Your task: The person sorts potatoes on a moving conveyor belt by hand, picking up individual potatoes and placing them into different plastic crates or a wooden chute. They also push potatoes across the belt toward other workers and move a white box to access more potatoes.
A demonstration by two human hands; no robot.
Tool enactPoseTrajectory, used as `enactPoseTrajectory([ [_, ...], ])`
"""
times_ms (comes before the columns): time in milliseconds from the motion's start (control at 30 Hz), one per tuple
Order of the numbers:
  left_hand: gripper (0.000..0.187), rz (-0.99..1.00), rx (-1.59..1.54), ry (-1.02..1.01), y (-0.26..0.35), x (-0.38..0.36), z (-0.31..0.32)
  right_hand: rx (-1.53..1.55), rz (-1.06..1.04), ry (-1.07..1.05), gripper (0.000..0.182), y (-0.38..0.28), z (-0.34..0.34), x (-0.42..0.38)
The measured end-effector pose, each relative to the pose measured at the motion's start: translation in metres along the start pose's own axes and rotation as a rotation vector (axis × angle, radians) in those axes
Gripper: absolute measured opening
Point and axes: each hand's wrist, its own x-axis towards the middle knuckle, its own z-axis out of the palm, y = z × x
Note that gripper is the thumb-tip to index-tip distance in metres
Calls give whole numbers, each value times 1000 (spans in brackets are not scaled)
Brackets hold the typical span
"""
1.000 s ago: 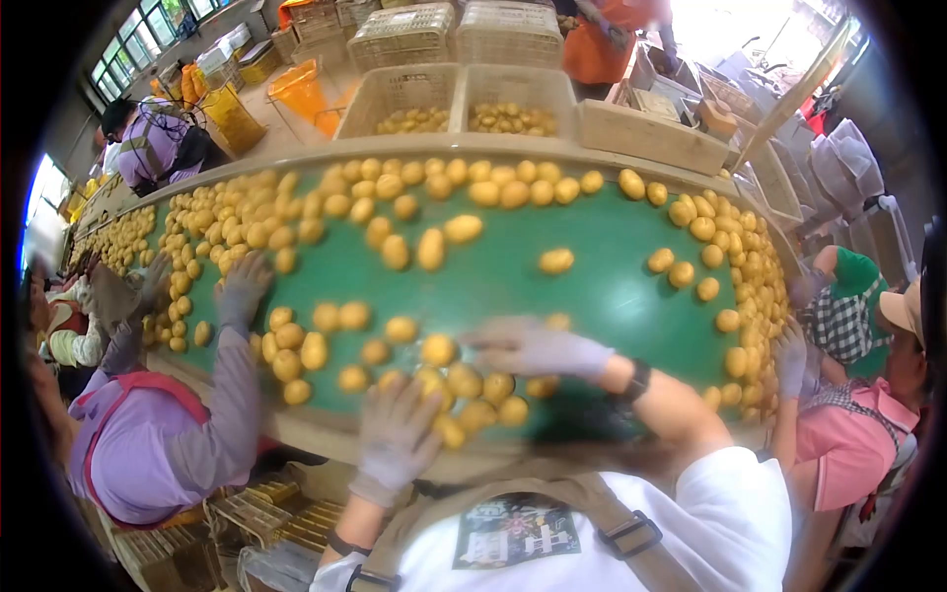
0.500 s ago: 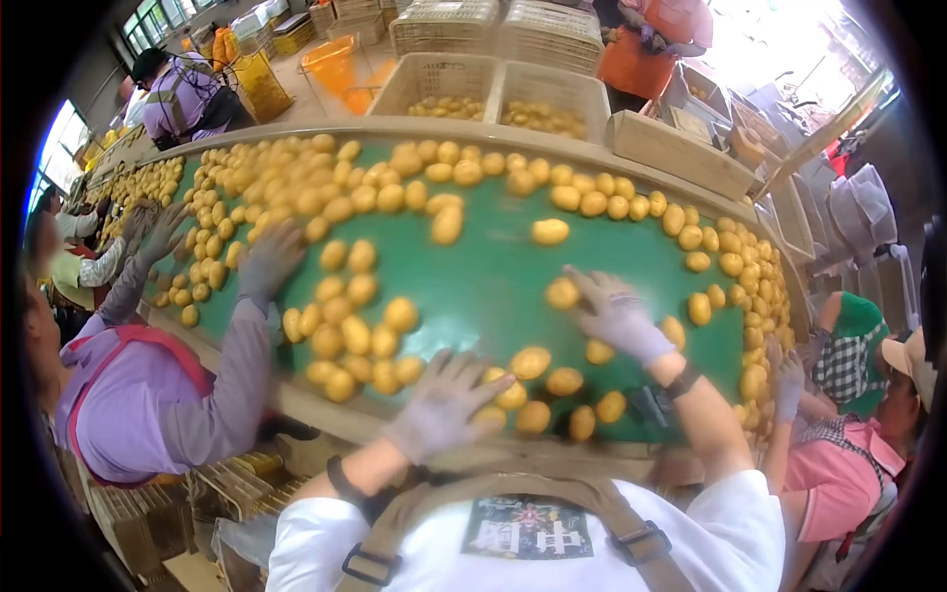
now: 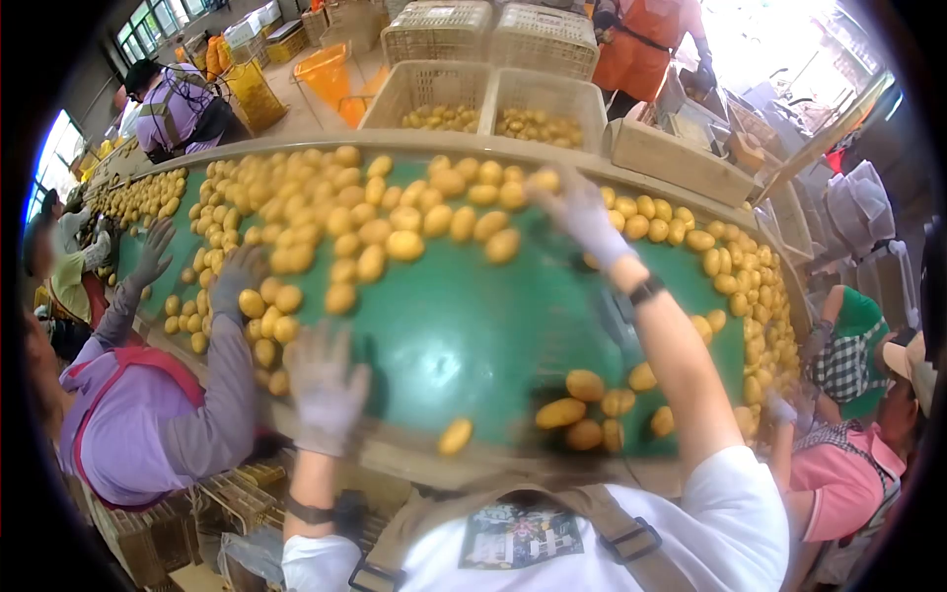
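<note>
Many yellow potatoes [image 3: 404,245] lie on the green belt [image 3: 434,345], most of them along the far side. My left hand [image 3: 326,390], in a pale glove, hovers by the near edge with its fingers spread. It holds nothing, and several potatoes [image 3: 274,326] lie just to its left. Across the belt, my right hand [image 3: 582,217], also gloved, reaches toward the far rim. Its fingers are stretched out and blurred beside a potato [image 3: 543,181]; whether they touch is hard to tell. A lone potato [image 3: 455,435] and a small group [image 3: 584,385] lie near me.
A gloved co-worker's hand [image 3: 237,281] works among potatoes on my left. Another worker in pink [image 3: 848,474] is at the right. Beyond the wooden rim [image 3: 326,141] stand crates [image 3: 543,89] holding potatoes, and a person in an orange apron [image 3: 636,54].
My right hand has moved away from me to the far side. My left hand has swung left and raised its fingers. Potatoes in the middle have shifted, baring more belt before me.
</note>
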Motion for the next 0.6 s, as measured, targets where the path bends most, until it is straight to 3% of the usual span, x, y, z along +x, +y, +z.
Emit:
enactPoseTrajectory([
  [67,62,62,-108,-21,38,-1,5,240,308,-89,57,1,7,27],
  [167,59,110,-203,-44,59,-1,5,110,75,-219,61,13,57,23],
  [367,59,81,-223,-119,51,-18,2,-138,-93,-555,50,-14,45,-69],
  [467,60,126,-230,-119,53,-24,7,314,74,-199,45,16,4,-116],
  [533,61,126,-214,-147,59,-24,8,310,6,302,44,7,-64,-142],
  [600,61,147,-196,-187,66,-19,11,72,-256,789,44,10,-151,-160],
])
